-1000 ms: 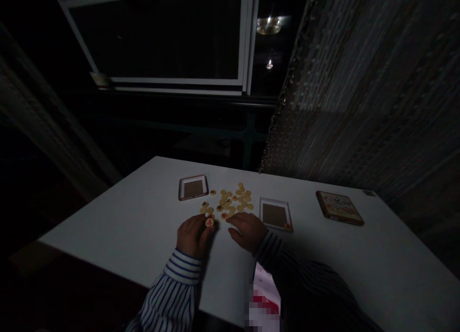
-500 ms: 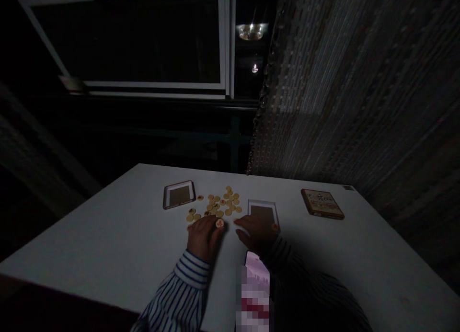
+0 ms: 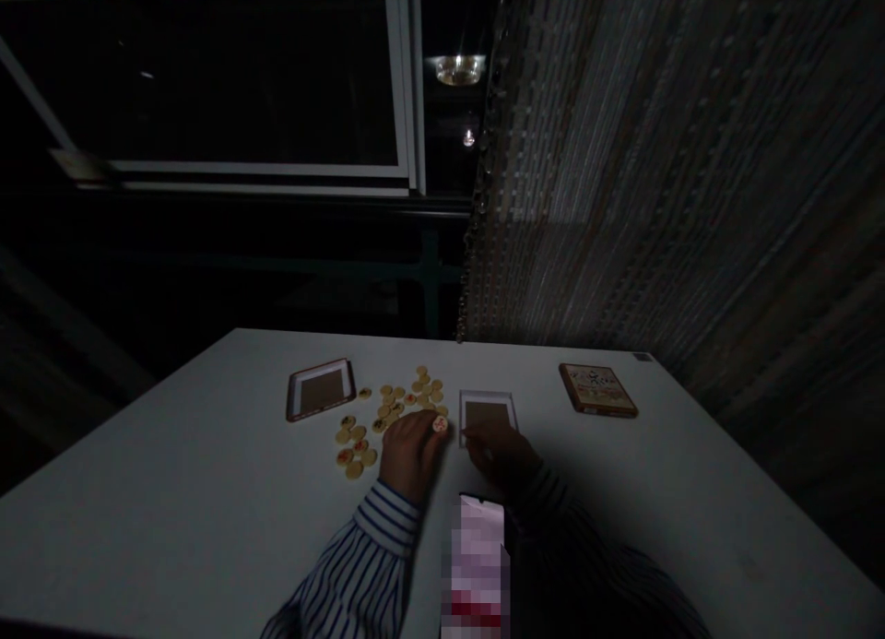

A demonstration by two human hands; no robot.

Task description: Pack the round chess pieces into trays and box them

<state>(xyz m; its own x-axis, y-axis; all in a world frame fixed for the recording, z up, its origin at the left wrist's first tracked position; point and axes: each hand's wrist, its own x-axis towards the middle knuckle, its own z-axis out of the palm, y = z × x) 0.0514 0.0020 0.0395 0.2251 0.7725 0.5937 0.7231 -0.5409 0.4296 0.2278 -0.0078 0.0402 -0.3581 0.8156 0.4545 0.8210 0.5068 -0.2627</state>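
Note:
Several round pale game pieces (image 3: 394, 404) with red or dark marks lie scattered on a white table (image 3: 207, 501). My left hand (image 3: 409, 453) rests among them with its fingers closed, pinching one red-marked piece (image 3: 439, 424) at the fingertips. My right hand (image 3: 499, 453) lies in shadow at the near edge of a small clear-rimmed tray (image 3: 488, 412) with a brown floor; its fingers are too dark to read. A second tray (image 3: 320, 389), red-rimmed, sits left of the pieces.
A flat brown box lid (image 3: 597, 389) with a printed picture lies at the right of the table. A beaded curtain (image 3: 656, 159) hangs behind the table's far right edge. A dark window (image 3: 241, 76) is beyond. A blurred card hangs at my chest.
My left hand has carried the red-marked piece rightward toward the clear-rimmed tray. My right hand has shifted onto that tray's near edge. The view has tilted down and turned.

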